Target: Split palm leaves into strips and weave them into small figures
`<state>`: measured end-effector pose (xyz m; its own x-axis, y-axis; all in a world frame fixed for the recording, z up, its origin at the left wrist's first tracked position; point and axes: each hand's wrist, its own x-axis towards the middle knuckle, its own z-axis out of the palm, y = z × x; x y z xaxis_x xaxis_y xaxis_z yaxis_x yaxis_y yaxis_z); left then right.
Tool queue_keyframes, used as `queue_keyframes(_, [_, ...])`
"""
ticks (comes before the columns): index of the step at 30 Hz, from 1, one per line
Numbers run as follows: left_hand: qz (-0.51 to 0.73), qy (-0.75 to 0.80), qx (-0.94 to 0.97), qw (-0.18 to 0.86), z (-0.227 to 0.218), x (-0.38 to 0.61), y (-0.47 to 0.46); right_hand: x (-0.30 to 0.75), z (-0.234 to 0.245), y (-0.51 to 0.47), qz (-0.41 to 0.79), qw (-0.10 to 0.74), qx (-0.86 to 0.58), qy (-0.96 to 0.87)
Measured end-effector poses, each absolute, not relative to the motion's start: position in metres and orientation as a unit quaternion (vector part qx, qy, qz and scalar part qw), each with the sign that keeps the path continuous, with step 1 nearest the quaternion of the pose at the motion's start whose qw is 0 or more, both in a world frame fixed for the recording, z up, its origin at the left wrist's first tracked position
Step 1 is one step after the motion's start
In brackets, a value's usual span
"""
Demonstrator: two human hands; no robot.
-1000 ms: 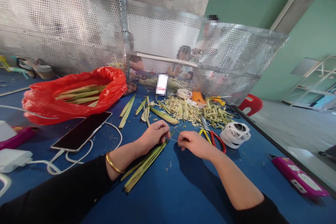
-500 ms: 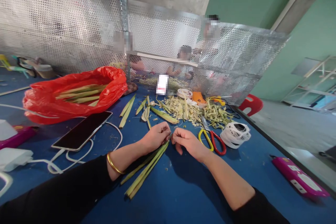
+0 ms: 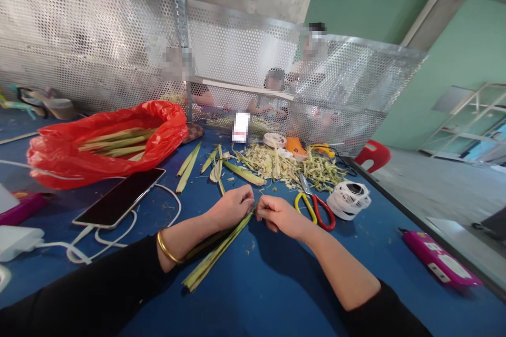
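Slender green-yellow leaf strips (image 3: 221, 254) lie in a bundle on the blue table, their narrow ends gathered at my fingertips. My left hand (image 3: 234, 206), a gold bangle on its wrist, is closed on those gathered ends. Close beside it, my right hand (image 3: 280, 215) has its fingers curled in a pinch at the bundle's tip. What the right fingers hold is too small to make out. Scissors (image 3: 314, 209) with one yellow and one red handle lie to the right of my right hand, next to a white roll of strapping (image 3: 348, 201).
A red plastic bag (image 3: 106, 142) of leaf strips stands at the left, behind a black-screened phone (image 3: 120, 197) with white cables. Leaf shreds (image 3: 272, 164) are heaped ahead. A magenta box (image 3: 440, 258) lies right. People sit behind a perforated metal screen (image 3: 241, 37).
The whole view has shifted slightly. My right fingers have curled in more, and the loose lower ends of the leaf strips lie closer together. Both hands stay at the bundle's tip.
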<state>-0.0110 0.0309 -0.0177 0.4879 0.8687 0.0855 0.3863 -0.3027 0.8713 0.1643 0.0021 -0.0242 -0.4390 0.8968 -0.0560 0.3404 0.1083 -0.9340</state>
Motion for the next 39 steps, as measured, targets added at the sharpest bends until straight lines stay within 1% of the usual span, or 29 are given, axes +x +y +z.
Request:
queue_keyframes(7, [0.26, 0.443, 0.678, 0.526, -0.021, -0.013, 0.032, 0.162, -0.017, 0.001, 0.511, 0.387, -0.434, -0.633])
queue_keyframes(12, [0.248, 0.446, 0.655, 0.556, -0.019, -0.013, 0.032, 0.159, -0.015, -0.002, 0.55, 0.398, -0.422, -0.601])
queue_keyframes(18, [0.218, 0.398, 0.668, 0.589, -0.02, -0.016, 0.036, 0.16, -0.025, 0.004, 0.603, 0.424, -0.435, -0.517])
queue_keyframes(22, [0.208, 0.395, 0.693, 0.566, -0.021, -0.017, 0.037, 0.162, -0.024, 0.005, 0.631, 0.44, -0.429, -0.474])
queue_keyframes(25, [0.224, 0.399, 0.699, 0.55, -0.021, -0.016, 0.034, 0.161, -0.021, 0.005, 0.597, 0.443, -0.439, -0.505])
queue_keyframes(30, [0.235, 0.373, 0.713, 0.545, -0.019, -0.016, 0.031, 0.158, -0.022, 0.004, 0.474, 0.349, -0.464, -0.663])
queue_keyframes(32, [0.235, 0.359, 0.724, 0.54, -0.018, -0.016, 0.03, 0.157, -0.025, 0.004, 0.432, 0.331, -0.457, -0.703])
queue_keyframes(35, [0.24, 0.357, 0.727, 0.535, -0.018, -0.015, 0.029, 0.157, -0.029, 0.004, 0.4, 0.338, -0.462, -0.716])
queue_keyframes(39, [0.251, 0.383, 0.702, 0.546, -0.02, -0.014, 0.031, 0.157, -0.03, 0.005, 0.386, 0.352, -0.496, -0.694])
